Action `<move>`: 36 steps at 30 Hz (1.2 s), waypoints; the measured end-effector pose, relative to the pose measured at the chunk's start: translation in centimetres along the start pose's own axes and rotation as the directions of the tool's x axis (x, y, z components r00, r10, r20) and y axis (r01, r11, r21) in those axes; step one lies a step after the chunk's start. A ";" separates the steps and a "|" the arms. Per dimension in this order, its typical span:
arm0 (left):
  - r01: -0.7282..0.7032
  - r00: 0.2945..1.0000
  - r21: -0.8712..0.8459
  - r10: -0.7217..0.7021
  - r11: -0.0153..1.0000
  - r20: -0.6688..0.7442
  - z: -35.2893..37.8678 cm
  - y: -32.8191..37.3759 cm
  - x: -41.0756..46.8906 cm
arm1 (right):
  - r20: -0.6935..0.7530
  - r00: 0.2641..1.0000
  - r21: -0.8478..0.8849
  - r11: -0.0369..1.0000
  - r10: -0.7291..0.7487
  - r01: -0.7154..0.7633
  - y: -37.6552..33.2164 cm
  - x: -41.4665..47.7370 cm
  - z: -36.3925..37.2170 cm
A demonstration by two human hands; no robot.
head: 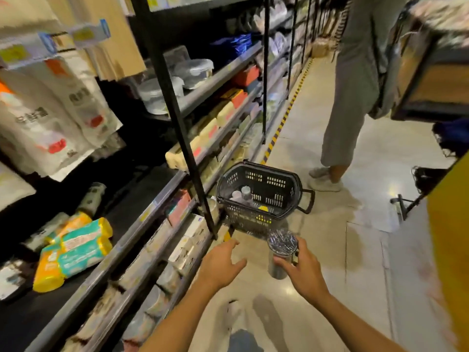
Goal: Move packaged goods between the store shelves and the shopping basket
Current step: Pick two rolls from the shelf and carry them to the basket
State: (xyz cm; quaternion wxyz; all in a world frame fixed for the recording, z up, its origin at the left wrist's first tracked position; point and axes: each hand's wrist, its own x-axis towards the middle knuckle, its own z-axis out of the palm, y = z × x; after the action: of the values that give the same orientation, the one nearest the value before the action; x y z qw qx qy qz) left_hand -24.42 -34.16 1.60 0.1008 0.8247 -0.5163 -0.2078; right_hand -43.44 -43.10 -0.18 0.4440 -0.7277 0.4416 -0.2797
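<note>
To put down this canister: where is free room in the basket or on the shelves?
In the basket, the right half beside the bottles looks bare. The dark shelf is free between the wipe packs and its front rail. Lower shelves are packed tight.

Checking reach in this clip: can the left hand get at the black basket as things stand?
Probably yes: the left hand is open and empty, with only bare floor between it and the basket.

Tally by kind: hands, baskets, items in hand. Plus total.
hands: 2 (left hand, right hand)
basket: 1
silver can, held in right hand: 1
total: 4
</note>
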 end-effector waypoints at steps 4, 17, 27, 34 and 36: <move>-0.048 0.998 -0.024 0.049 0.999 0.039 -1.5 -0.4 8.7 | -0.065 0.995 -0.030 0.997 0.070 -0.072 0.8 7.1 1.1; -0.124 0.983 -0.022 0.125 0.992 0.131 -7.8 -4.3 32.6 | -0.100 0.974 -0.048 0.977 0.203 -0.208 0.3 29.7 6.0; -0.050 0.984 -0.046 0.057 0.998 0.170 -8.2 -6.1 50.3 | -0.023 0.944 -0.101 0.938 0.330 -0.330 5.4 46.5 8.7; -0.045 0.984 0.059 0.034 0.997 0.175 -6.2 -10.5 61.1 | 0.052 0.905 -0.176 0.896 0.422 -0.408 10.3 55.9 11.6; -0.076 0.986 0.085 0.062 0.994 0.157 -4.3 -12.3 64.1 | 0.054 0.904 -0.181 0.895 0.423 -0.408 12.9 58.1 13.3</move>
State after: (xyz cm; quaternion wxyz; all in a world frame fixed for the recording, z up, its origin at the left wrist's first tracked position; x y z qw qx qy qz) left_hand 11.85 -86.09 -14.59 0.0303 0.7916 -0.5595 -0.2437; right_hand -11.56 -92.35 -16.78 0.4513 -0.6631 0.5876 -0.1068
